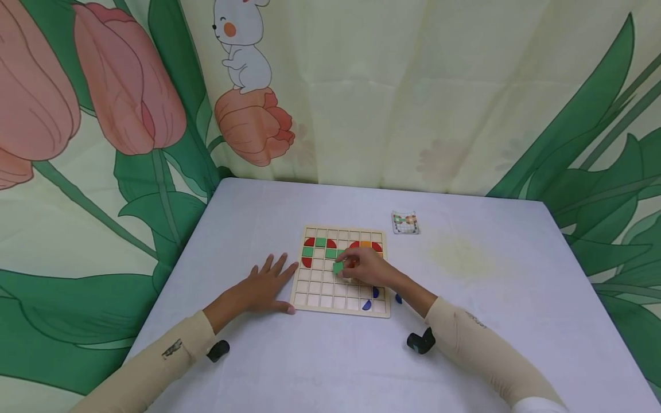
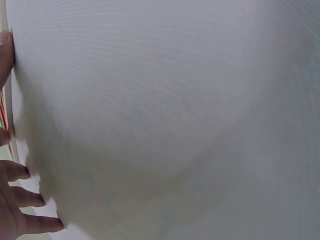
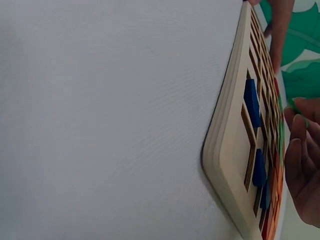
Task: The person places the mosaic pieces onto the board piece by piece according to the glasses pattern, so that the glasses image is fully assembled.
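A wooden grid board (image 1: pixel 315 287) lies on the white table. My right hand (image 1: pixel 368 267) is over its middle and pinches a green square tile (image 1: pixel 338 267) between thumb and fingertips; the right wrist view shows that tile close over the board. My left hand (image 1: pixel 265 287) rests with fingers spread at the board's left edge. Red quarter-round pieces (image 1: pixel 307 262) and green squares (image 1: pixel 321 242) fill cells at the upper left. An orange square (image 1: pixel 365 245) sits between red pieces at the upper right. My right hand hides part of the middle cells.
Two blue rounded pieces (image 1: pixel 366 305) lie in the board's lower right, and another blue piece (image 1: pixel 399 298) is on the table just right of it. A small pattern card (image 1: pixel 405 222) lies beyond the board's upper right corner. A printed curtain (image 1: pixel 372 97) hangs behind the table.
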Motion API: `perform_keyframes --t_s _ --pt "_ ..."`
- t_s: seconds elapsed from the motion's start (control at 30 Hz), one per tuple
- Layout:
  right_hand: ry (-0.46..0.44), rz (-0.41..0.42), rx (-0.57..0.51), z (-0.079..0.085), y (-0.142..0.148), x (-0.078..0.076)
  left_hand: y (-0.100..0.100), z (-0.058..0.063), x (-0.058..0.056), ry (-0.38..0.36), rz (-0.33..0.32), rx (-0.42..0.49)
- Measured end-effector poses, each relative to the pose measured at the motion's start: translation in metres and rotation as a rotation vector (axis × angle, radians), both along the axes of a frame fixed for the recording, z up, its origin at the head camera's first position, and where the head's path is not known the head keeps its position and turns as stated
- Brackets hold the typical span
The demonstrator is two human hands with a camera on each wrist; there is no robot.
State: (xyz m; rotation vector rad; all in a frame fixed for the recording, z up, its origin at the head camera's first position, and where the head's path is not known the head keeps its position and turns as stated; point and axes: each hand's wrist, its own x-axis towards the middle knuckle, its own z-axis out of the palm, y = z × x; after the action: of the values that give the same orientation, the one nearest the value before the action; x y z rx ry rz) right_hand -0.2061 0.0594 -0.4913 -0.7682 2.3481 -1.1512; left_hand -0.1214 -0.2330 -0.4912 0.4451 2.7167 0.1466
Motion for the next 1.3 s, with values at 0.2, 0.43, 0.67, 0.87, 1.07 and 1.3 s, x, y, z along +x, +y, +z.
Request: perform_keyframes --t_s 0.2,0.43,0.67,0.87,1.07,1.3 --pt "0.012 -0.016 -0.003 -0.002 -0.020 -0.003 -0.001 0.001 0.001 0.004 -0.014 0.012" --pt "-0.005 -0.067 -0.012 -0.004 -0.039 -0.004 -0.001 0.002 0.000 -0.011 -0.012 0.011" --pt "0.110 -0.083 0.099 -0.008 -0.055 -0.004 -0.002 0.001 -0.001 -0.013 -0.014 0.006" --pt "0.149 -0.077 0.145 -0.005 -0.063 -0.001 -0.002 0.000 -0.001 -0.013 -0.009 0.009" --pt "0.184 -0.081 0.192 -0.002 -0.065 -0.001 -0.003 -0.004 -0.002 0.000 -0.015 0.003" --pt "0.170 -0.089 0.205 0.001 -0.064 0.000 -0.003 -0.006 -0.002 -0.003 -0.019 0.000"
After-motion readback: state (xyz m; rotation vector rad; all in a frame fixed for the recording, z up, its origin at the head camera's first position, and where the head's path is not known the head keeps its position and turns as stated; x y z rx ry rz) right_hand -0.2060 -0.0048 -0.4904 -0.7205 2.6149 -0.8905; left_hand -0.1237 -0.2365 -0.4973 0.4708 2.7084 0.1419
